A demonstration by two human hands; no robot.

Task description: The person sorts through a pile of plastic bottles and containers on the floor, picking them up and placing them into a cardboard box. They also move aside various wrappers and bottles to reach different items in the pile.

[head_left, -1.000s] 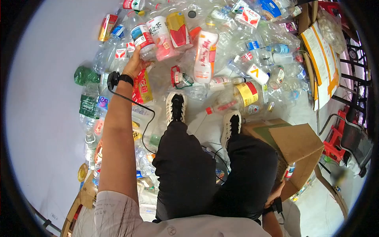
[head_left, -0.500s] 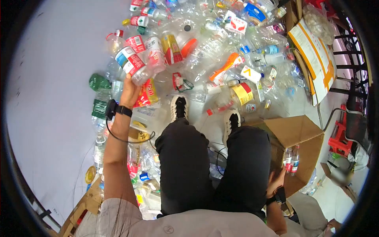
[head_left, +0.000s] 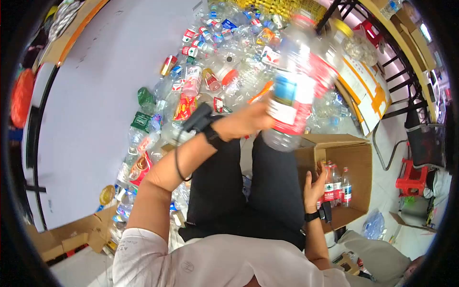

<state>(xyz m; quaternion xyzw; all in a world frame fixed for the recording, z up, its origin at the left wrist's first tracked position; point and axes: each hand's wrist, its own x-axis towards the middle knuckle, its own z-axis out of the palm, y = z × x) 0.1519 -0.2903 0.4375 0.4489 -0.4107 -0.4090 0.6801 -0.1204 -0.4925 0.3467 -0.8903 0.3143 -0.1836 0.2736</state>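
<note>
My left hand (head_left: 256, 118) is wrapped round a large clear plastic bottle (head_left: 289, 98), raised over my right knee. Its label is red, white and blue, and motion smears its upper end. Close behind it is a blurred bottle shape with a yellow cap (head_left: 342, 29); whether my hand touches that one cannot be made out. My right hand (head_left: 314, 190) is at the opening of a cardboard box (head_left: 358, 158), thumb and fingers apart. Just beyond those fingers, several small clear bottles with red and white labels (head_left: 337, 185) stand upright inside the box.
A heap of empty plastic bottles (head_left: 239, 64) covers the floor ahead and along my left side. A pale grey panel (head_left: 95, 110) lies on the left. Flattened cardboard (head_left: 366, 91), a red stool (head_left: 411, 177) and a blue plastic bag (head_left: 374, 225) are at the right.
My left hand has carried the bottle from the heap on the left across to the right, nearer the box. My right hand has moved up to the box's opening, and more bottles show inside.
</note>
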